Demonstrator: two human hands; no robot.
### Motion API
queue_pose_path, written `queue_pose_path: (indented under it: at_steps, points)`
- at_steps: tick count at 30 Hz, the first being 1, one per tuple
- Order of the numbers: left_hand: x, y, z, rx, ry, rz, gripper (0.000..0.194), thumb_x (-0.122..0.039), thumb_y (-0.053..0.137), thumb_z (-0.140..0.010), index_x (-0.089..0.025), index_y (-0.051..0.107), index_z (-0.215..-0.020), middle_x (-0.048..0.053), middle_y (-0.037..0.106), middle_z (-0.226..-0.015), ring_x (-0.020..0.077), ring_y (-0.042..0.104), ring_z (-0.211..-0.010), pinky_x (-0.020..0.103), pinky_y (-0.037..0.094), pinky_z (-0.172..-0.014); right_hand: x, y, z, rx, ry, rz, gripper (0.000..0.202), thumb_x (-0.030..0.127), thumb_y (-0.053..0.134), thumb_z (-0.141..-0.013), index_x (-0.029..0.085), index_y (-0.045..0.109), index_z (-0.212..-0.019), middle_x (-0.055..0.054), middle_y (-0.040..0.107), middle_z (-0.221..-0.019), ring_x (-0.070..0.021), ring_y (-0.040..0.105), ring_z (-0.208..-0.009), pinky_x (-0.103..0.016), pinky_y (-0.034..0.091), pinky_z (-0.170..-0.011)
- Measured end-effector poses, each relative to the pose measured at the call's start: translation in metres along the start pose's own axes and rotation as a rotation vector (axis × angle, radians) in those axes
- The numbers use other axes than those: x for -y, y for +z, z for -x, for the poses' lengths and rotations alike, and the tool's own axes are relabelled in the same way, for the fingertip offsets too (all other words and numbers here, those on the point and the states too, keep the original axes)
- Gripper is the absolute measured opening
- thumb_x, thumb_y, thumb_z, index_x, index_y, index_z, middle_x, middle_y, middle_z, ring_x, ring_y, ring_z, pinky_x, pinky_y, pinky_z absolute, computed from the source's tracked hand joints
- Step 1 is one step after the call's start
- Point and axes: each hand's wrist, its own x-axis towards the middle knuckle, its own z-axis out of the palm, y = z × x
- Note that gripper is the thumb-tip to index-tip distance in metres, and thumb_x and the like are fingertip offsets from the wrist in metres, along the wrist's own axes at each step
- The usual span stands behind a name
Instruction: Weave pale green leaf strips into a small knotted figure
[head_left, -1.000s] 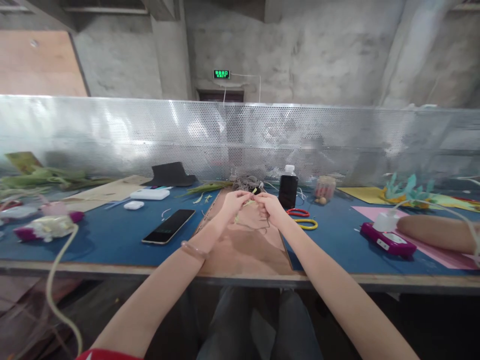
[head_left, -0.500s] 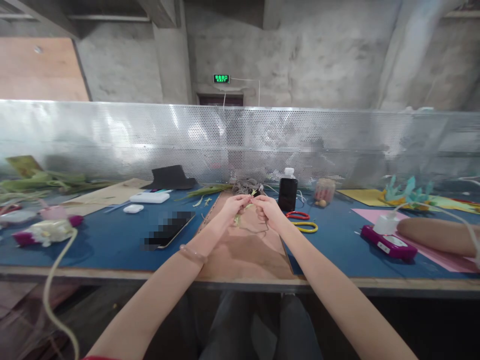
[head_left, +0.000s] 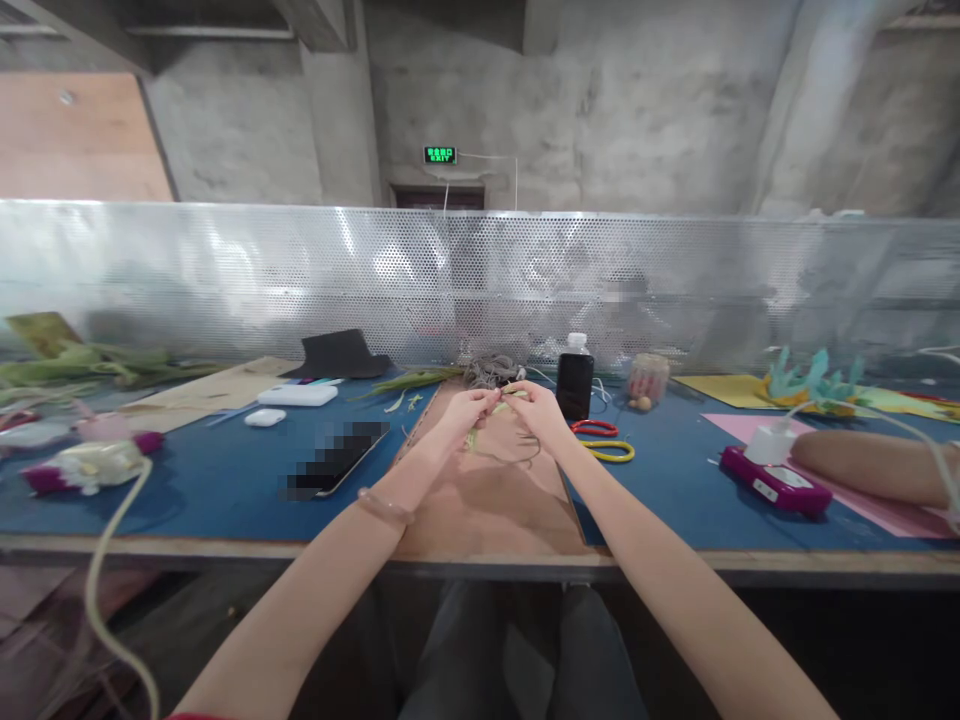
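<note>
One pale-green strip (head_left: 513, 393) is pinched at twelve o'clock by the left hand (head_left: 468, 410) and right hand (head_left: 541, 411), close together; probably light, limp and easily torn, best gripped near its ends.

grey concrete wall (head_left: 660, 110) (green exit sign (head_left: 440, 155)) behind perforated metal partition (head_left: 300, 280)

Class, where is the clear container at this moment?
In the head view, the clear container stands right of centre on the blue tabletop, between the white-capped bottle and the yellow sheet, farther right than the right hand.
</note>
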Motion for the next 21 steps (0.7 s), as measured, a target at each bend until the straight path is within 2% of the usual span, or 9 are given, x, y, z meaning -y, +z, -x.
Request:
queue_pose_path:
  at_steps: [10, 16, 21]
  points:
    - [0.006, -0.001, -0.006, 0.047, -0.053, 0.039, 0.022, -0.031, 0.048, -0.086, -0.011, 0.055, -0.091, 0.001, 0.057, -0.077, 0.0087, 0.054, -0.058, 0.023, 0.047, -0.051, -0.005, -0.007, -0.007, 0.040, -0.149, 0.236, 0.018, 0.026, 0.051, -0.085, 0.011, 0.057, -0.092, -0.003, 0.060, -0.090, -0.0136, 0.058, -0.079, -0.033, 0.049, -0.071]
    - [0.004, -0.003, -0.003, 0.096, -0.092, 0.056, 0.023, -0.032, 0.048, -0.086, -0.011, 0.055, -0.090, 0.001, 0.057, -0.075, 0.0080, 0.053, -0.056, 0.021, 0.046, -0.049, -0.005, -0.009, -0.005, 0.081, -0.175, 0.288, 0.018, 0.027, 0.050, -0.086, 0.011, 0.057, -0.093, -0.003, 0.060, -0.089, -0.0135, 0.058, -0.078, -0.033, 0.049, -0.071]
    - [0.002, -0.001, -0.005, 0.088, -0.095, 0.040, 0.026, -0.034, 0.046, -0.087, -0.011, 0.054, -0.094, 0.002, 0.057, -0.079, 0.0091, 0.054, -0.059, 0.023, 0.047, -0.052, -0.003, -0.012, -0.003, 0.102, -0.165, 0.273, 0.018, 0.027, 0.050, -0.086, 0.011, 0.057, -0.091, -0.003, 0.060, -0.087, -0.0131, 0.058, -0.076, -0.032, 0.049, -0.069]
